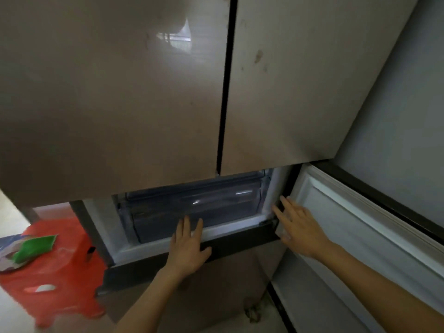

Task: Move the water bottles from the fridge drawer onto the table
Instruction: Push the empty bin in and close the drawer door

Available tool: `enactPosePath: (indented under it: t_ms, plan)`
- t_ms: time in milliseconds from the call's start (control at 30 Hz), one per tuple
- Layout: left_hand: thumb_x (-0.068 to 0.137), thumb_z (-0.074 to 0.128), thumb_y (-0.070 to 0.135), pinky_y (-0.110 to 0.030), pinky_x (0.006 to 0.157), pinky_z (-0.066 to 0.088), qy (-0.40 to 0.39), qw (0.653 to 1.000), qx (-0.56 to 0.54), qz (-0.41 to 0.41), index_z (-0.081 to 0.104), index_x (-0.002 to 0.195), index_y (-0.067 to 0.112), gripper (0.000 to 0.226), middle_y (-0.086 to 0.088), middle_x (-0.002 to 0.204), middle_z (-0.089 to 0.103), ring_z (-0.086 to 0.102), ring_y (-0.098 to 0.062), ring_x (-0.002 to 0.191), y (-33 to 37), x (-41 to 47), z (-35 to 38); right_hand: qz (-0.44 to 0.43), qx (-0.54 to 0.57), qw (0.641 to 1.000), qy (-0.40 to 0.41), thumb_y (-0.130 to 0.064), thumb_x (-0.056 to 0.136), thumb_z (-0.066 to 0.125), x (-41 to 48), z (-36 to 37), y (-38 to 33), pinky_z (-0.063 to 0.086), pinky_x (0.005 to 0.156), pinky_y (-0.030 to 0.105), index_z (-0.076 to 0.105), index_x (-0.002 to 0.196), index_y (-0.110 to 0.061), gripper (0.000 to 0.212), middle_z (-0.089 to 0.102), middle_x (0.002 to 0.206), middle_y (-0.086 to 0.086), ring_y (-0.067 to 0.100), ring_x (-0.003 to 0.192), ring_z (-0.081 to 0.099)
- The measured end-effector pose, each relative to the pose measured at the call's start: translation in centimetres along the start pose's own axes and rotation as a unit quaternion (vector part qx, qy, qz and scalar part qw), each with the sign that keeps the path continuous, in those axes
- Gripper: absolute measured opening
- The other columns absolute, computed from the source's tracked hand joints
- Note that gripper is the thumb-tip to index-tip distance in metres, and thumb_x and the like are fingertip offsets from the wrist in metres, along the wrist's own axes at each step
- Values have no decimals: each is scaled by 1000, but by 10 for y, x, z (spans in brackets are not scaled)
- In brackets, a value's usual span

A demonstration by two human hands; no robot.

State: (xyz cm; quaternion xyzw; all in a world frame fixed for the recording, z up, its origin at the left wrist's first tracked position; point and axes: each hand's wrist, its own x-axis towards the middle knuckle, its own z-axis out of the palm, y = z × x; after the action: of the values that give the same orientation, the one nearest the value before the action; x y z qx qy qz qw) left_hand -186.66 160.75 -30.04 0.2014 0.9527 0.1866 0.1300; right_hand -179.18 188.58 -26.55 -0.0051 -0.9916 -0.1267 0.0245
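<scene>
One red stool (57,277) (left) beside fridge drawer (192,209)

The left hand (188,243) rests flat on the sill (230,227) below the clear fridge drawer (192,207). The right hand (300,229), fingers (286,205) straight, touches the open door (348,227).

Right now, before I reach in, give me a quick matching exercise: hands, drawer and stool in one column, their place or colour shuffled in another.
Things:
1 left hand
2 right hand
3 drawer
4 stool

Descriptions:
A red, beside the fridge
B fingers at the open door's inner edge
C clear plastic, inside the fridge
D flat on the dark strip below the drawer

Pairs: 1-D, 2-B, 3-C, 4-A
</scene>
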Motion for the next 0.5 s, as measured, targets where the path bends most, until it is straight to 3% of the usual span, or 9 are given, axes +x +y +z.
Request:
enactPosePath:
  t_ms: [67,133,233,300,367,500]
  plan:
    - [92,44,43,-42,117,3,-19,999,-21,43,-5,148,24,77,-10,154,-20,-15,-28,143,28,11,11,51,-33,998,11,-48,43,85,-35,-6,21,52,81,45,46,127,-11,99,57,126,21,36,120,45]
    - [93,44,43,-42,117,5,-43,994,-40,89,-3,148,23,75,-10,155,-17,-12,-29,143,61,19,23,80,-51,994,53,-45,48,83,-69,-19,37,51,83,45,42,127,-12,95,57,127,20,30,121,35]
    - [94,44,40,-40,117,7,-74,979,-81,172,-3,148,23,74,-11,156,-13,-9,-29,144,119,18,46,129,-87,983,94,-38,56,79,-136,-38,55,47,91,46,43,125,-12,82,57,126,21,32,122,35]
    - [93,46,37,-40,117,8,-78,964,-115,226,-1,148,23,74,-10,156,-10,-7,-28,144,161,6,59,162,-119,973,113,-36,63,68,-186,-49,64,34,102,45,44,124,-12,70,57,126,21,32,124,34]
    - [93,48,34,-38,116,9,-64,953,-140,262,0,148,23,74,-7,156,-8,-6,-26,144,190,-10,65,203,-128,963,121,-37,71,54,-228,-58,73,23,102,42,43,125,-12,61,54,129,20,31,126,33]
    - [93,47,33,-36,116,8,-21,929,-142,340,-2,147,23,73,-5,156,-8,-5,-23,143,242,-57,74,295,-122,939,127,-43,94,20,-317,-77,94,26,100,43,41,127,-12,51,52,130,21,32,125,34]
